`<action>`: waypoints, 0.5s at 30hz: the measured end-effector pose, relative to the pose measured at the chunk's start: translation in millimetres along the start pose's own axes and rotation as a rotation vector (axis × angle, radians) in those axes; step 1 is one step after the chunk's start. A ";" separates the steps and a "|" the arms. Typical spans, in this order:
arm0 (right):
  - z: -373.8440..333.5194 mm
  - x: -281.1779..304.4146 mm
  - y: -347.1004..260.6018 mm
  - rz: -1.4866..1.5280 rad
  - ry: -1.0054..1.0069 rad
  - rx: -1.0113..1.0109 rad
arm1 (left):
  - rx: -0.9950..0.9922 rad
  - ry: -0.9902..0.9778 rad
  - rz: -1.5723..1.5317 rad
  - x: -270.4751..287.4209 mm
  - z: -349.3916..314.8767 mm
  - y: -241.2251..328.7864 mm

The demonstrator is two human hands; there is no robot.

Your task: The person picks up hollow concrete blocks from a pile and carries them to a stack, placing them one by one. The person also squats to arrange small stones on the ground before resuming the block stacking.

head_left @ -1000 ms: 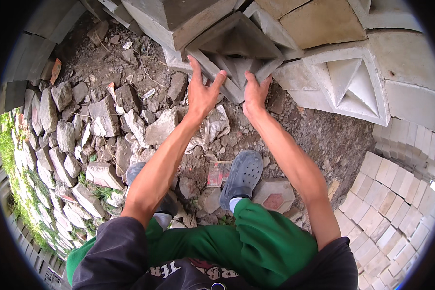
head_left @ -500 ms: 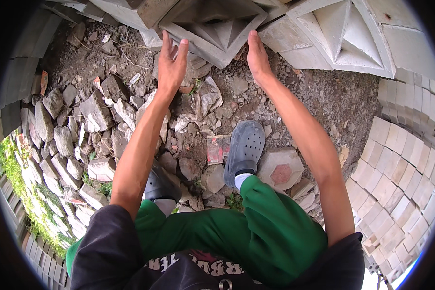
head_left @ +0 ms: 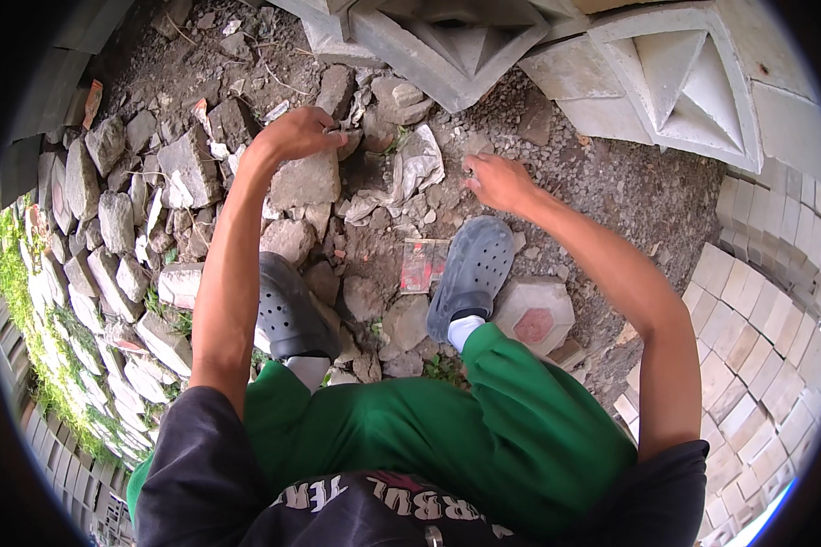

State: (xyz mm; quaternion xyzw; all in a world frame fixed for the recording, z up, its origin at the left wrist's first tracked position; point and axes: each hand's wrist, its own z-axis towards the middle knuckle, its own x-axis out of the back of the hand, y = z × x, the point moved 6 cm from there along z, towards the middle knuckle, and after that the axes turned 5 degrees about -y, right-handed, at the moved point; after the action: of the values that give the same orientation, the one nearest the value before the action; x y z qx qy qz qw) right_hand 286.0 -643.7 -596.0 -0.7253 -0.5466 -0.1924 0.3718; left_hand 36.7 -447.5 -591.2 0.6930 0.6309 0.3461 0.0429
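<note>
My left hand (head_left: 303, 134) hovers over rubble on the left, fingers loosely bent and apart, with nothing seen in it. Close by its fingertips is a small reddish stone (head_left: 348, 143); a large grey stone slab (head_left: 307, 180) lies just below the hand. My right hand (head_left: 500, 180) is over gravelly soil, its fingers curled but apart and holding nothing visible. Beyond both hands, a pale concrete block with a recessed, faceted face (head_left: 461, 91) points a corner toward me. Neither hand touches it.
Another faceted concrete block (head_left: 680, 87) stands at the far right. Stacked pale bricks (head_left: 757, 333) line the right side. Broken stones (head_left: 187, 169) cover the left. A crumpled white plastic sheet (head_left: 418, 164), a red packet (head_left: 420, 264) and a hexagonal paver (head_left: 534, 314) lie by my feet.
Both hands have come away from the sides of the faceted block and drawn back toward me, with fingers now bent. The block appears higher and farther right in view.
</note>
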 end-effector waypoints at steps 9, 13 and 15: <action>10.9 -2.3 -52.4 0.143 0.099 0.113 | 0.060 -0.078 -0.002 -18.2 -10.9 -29.5; 43.3 14.8 -83.8 0.315 0.238 0.193 | 0.046 -0.041 -0.039 -19.4 -9.8 -33.3; 62.9 22.2 -98.5 0.320 0.337 0.230 | 0.091 0.001 -0.135 -18.8 -9.4 -30.4</action>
State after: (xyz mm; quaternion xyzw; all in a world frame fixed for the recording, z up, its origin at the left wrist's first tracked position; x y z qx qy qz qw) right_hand 193.1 -569.7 -589.2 -0.7132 -0.3737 -0.1859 0.5632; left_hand 6.6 -462.0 -607.2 0.6500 0.6914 0.3134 0.0343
